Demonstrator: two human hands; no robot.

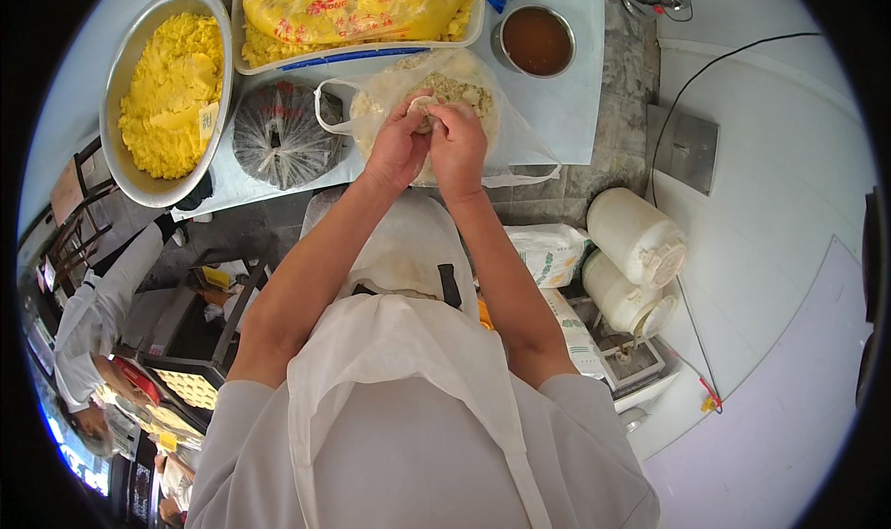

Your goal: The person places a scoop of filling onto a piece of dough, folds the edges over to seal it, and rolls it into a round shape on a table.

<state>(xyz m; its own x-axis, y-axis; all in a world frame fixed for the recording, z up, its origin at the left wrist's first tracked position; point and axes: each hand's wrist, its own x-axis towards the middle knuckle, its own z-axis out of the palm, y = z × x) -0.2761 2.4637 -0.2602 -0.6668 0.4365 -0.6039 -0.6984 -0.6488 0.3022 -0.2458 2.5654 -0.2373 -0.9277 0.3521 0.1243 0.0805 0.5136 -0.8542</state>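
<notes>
Both my hands are raised over an opened clear plastic bag (525,136) of pale crumbly filling (456,90). A small round of whitish dough (423,103) is held between them. My left hand (400,146) cups it from below and the left. From the right, the bent fingers and thumb of my right hand (459,139) press at its edge. How far the dough wraps around anything inside cannot be seen. To the left stands a tied plastic bag of dark contents (285,139).
A metal basin (110,104) of yellow crumbly mash, a white tub (480,24) topped by a bagged yellow mass, and a steel bowl of brown liquid (536,42) surround the bag. White plastic drums (630,233) stand at right. People in white (104,313) are at left.
</notes>
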